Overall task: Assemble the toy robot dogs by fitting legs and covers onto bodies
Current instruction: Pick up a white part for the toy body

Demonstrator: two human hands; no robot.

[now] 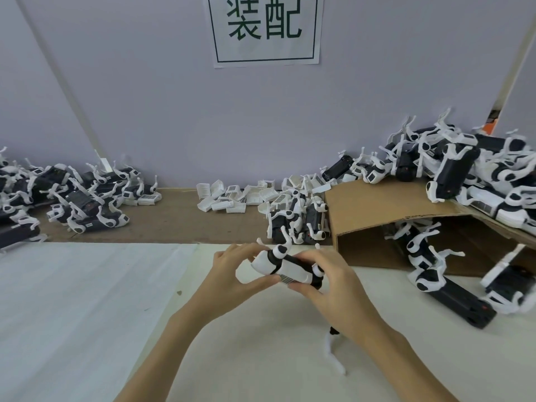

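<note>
A black-and-white toy dog body (285, 268) with a white cover on its side is held above the table between both hands. My left hand (235, 274) grips its left end, thumb under and fingers over the top. My right hand (324, 282) grips its right end, fingers curled round the black part. White legs stick up from the body's far side. A loose white leg (333, 351) lies on the table under my right forearm.
Loose white covers (232, 198) lie along the back edge. Piles of toy dogs sit at the back left (78, 195), behind the hands (298, 219), and at right on and under a cardboard box (377, 210). A white mat (72, 300) covers the table.
</note>
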